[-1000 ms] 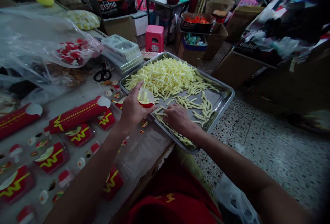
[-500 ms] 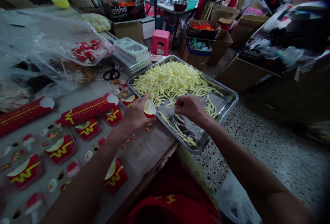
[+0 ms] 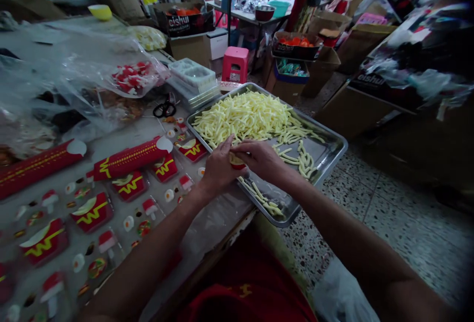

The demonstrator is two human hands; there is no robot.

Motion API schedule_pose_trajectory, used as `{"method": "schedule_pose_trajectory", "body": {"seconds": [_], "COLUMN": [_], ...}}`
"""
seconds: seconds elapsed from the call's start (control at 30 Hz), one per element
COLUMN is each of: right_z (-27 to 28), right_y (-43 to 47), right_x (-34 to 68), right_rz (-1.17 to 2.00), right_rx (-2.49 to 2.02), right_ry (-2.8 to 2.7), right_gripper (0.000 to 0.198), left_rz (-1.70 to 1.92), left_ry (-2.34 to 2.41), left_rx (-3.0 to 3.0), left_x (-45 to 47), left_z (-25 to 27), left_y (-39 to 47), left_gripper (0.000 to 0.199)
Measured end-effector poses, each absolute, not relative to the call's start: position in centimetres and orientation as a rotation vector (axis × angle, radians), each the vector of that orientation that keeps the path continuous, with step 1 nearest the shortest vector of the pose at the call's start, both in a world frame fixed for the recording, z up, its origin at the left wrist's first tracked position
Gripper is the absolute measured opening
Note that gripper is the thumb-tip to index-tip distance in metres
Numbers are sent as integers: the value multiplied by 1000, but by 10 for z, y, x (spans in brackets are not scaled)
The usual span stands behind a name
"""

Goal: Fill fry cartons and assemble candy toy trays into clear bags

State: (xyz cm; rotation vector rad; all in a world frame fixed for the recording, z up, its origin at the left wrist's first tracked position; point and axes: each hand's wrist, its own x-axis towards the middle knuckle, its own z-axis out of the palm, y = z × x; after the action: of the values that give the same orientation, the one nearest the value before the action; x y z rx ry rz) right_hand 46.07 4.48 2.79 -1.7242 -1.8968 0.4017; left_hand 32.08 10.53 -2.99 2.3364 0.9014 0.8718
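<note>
My left hand (image 3: pixel 221 168) is closed around a small red fry carton (image 3: pixel 237 166) with a pale inside, held over the near left edge of a metal tray (image 3: pixel 335 150). My right hand (image 3: pixel 262 160) reaches across from the right, its fingers pressed together at the carton's mouth. Whatever those fingers grip is hidden behind them. In the tray lies a large heap of pale yellow fry-like strips (image 3: pixel 246 117), with looser strips (image 3: pixel 305 160) to the right and along the near edge.
Flat clear packs with red fry cartons (image 3: pixel 92 212) cover the table at left, beside stacked red cartons (image 3: pixel 129 157). Black scissors (image 3: pixel 164 109), plastic boxes (image 3: pixel 192 75) and a plastic bag (image 3: pixel 133 77) lie behind. A pink stool (image 3: pixel 235 64) and cardboard boxes stand beyond; a person is at the back.
My right hand has moved left from the tray, where it pinched a pale strip, to the carton's mouth. My left hand has shifted right with the carton. The view has turned slightly.
</note>
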Motion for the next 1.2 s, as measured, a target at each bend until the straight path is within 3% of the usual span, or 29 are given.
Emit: {"method": "schedule_pose_trajectory", "body": {"seconds": [0.2,0.37,0.5,0.83,0.9,1.0,1.1,1.2], "right_z": [16,24,28,6,7,8,4,-5], "right_y": [47,44,35,8,20,41,53,53], "right_x": [444,411,411,357,350,354,365,368], "right_rz": [338,460,562,667,840,1111,1095,1185], "right_rx": [-1737,-1586,-1313,-1180,-1175,-1227,-1266,-1233], "right_ry": [-1434,-1674,-1785,-1861,-1851,-1949,-2293,-2545], "right_gripper": [15,20,15,22,23,27,21,21], "left_rz": [989,1040,1038,1008,918,824,863,790], "left_ry": [995,1069,1164,1195,1163,1253,1467,1497], "left_rx": [2289,2266,2232,2143,2157,2190,2245,2313], "left_x": [314,283,254,192,160,98,55,60], "left_z": [-28,-28,-25,-3,9,27,27,1], "left_y": [98,90,78,46,49,48,26,-8], "left_gripper": [93,84,103,119,122,109,90,90]}}
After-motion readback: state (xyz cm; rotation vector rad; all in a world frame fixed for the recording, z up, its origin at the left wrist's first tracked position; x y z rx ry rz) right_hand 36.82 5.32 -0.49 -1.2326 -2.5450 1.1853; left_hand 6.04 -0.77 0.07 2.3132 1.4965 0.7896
